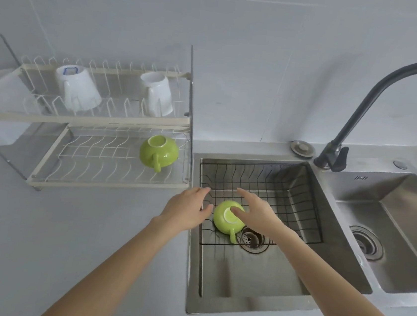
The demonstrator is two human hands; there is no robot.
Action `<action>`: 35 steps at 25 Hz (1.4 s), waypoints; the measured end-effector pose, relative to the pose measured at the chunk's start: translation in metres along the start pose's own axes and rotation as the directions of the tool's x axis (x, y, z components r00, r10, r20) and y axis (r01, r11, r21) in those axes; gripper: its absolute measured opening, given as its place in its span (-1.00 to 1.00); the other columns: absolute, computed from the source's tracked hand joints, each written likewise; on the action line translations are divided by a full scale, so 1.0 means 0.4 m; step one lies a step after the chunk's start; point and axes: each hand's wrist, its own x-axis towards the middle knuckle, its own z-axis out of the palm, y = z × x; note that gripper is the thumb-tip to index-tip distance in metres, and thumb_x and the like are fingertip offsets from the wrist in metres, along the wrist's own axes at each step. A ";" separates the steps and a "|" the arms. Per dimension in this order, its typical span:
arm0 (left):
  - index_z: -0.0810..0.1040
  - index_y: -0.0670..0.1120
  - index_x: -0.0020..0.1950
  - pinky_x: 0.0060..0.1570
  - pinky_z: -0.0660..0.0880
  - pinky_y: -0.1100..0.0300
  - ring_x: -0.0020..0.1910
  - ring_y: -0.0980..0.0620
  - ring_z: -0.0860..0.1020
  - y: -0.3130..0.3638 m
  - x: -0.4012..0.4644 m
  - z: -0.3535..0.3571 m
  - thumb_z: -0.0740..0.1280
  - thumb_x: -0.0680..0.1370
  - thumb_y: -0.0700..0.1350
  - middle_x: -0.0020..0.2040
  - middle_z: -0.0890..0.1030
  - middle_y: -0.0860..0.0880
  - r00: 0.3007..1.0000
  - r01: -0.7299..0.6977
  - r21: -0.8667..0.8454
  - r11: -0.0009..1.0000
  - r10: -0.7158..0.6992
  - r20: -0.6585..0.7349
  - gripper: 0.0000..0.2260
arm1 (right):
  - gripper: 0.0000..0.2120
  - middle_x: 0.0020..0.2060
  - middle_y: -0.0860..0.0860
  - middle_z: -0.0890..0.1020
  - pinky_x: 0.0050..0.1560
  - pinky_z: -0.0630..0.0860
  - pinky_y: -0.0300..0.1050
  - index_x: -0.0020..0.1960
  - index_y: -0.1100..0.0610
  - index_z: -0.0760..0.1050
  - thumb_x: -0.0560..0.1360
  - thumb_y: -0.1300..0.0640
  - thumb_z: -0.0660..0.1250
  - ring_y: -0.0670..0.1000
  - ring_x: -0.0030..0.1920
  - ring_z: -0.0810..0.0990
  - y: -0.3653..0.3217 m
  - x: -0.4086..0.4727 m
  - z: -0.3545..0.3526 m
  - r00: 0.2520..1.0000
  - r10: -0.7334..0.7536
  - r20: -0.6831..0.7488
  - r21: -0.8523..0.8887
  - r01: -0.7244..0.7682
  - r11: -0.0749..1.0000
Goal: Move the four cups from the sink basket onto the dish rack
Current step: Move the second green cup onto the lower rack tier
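Note:
A green cup [225, 220] lies upside down in the black wire sink basket [289, 193], its handle pointing toward me. My right hand [254, 211] hovers over it, fingers spread, thumb touching its base. My left hand [187, 207] is open just left of the cup, at the basket's left rim. On the dish rack [106, 180], a second green cup [158, 152] sits upside down on the lower tier. Two white cups [77, 88] [157, 93] stand inverted on the upper tier.
The basket sits in the left steel sink bowl, with a drain [252, 239] beside the cup. A black curved faucet [357, 115] rises at the right, and a second bowl [389, 230] lies beyond. Grey countertop surrounds the rack.

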 end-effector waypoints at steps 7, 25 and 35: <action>0.19 -0.11 0.43 0.24 0.37 0.02 0.36 -0.09 0.36 0.087 0.071 0.092 0.11 0.57 0.02 0.42 0.33 -0.08 0.996 0.041 0.026 0.999 -0.043 0.073 -0.54 | -0.43 0.46 0.11 0.30 0.42 0.21 -0.07 0.48 0.12 0.14 0.53 0.03 0.23 0.10 0.45 0.26 0.141 0.024 -0.051 0.998 0.044 0.045 0.025 -0.045 0.999; 0.30 -0.17 0.35 0.26 0.31 0.15 0.34 -0.11 0.36 0.071 0.275 0.331 0.20 0.55 -0.12 0.35 0.41 -0.16 0.890 0.455 -0.462 0.761 -0.384 0.245 -0.62 | -0.53 0.36 0.16 0.42 0.26 0.34 -0.12 0.42 0.18 0.22 0.56 0.06 0.19 0.14 0.36 0.38 0.321 0.233 0.029 0.936 0.204 0.288 0.085 -0.237 0.968; 0.32 -0.24 0.28 0.17 0.36 0.08 0.23 -0.16 0.42 0.043 0.370 0.436 0.28 0.50 -0.16 0.25 0.44 -0.21 0.776 0.615 -0.571 0.544 -0.545 0.316 -0.61 | -0.46 0.32 0.19 0.44 0.23 0.38 -0.04 0.43 0.21 0.16 0.55 0.03 0.21 0.19 0.32 0.41 0.335 0.353 0.140 0.875 0.325 0.360 0.190 -0.410 0.892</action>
